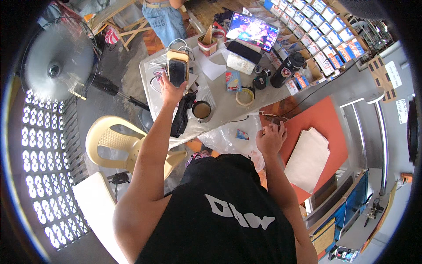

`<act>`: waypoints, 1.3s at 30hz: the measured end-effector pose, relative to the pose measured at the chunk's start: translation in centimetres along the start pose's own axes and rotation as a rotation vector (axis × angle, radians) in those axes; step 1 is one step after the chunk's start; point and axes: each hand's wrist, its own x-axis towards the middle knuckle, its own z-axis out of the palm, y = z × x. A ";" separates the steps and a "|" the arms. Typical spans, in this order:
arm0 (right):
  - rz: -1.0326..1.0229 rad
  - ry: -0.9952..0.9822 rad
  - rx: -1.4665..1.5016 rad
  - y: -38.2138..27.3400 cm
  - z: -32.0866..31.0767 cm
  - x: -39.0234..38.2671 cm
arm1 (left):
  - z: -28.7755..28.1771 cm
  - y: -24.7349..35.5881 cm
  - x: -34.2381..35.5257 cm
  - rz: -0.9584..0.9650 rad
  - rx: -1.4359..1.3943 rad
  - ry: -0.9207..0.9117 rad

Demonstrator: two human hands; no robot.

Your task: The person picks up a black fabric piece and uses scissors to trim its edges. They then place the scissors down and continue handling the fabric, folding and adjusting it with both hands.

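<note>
Phone (pixel 177 74) in the left hand (pixel 170 91), near the tabletop's left edge

The left hand had its fingers wrapped along one side of the phone and its thumb against the other, over the tabletop (pixel 223 99), toward the far-left corner. A firm hold would probably have been best with the fingertips kept to the edges, the glass uncovered and the wrist loose. Good handling also seemed to call for lifting the phone free of the white cable (pixel 178 39) and keeping the forearm off the mug (pixel 201 111) by the near edge. The right hand (pixel 271 139) was half curled, beyond the near edge; whether it pinched anything I could not tell.

The phone was a slim, dark, glossy slab with rounded corners, and a smooth tan case (pixel 177 55) showed behind it. The mug was round, full of milky brown liquid. Limp black cloth (pixel 180 116) lay bunched by the near-left corner. Beside the right hand, flat pale sheets (pixel 307 159) rested on a matte red board (pixel 329 125).
</note>
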 end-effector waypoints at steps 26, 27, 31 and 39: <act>0.014 -0.026 -0.037 -0.2 0.4 0.0 | 2.4 -2.6 1.1 -0.052 -0.029 -0.179; 0.010 -0.014 -0.033 -0.2 0.4 0.0 | 2.5 -3.6 1.3 -0.047 -0.200 -0.171; 0.027 -0.035 -0.048 -0.2 0.5 0.0 | 2.3 -7.0 4.5 -0.515 -1.008 -0.298; 0.010 -0.017 -0.052 -0.2 0.7 0.1 | 1.4 -8.2 9.9 -0.568 -1.065 -0.675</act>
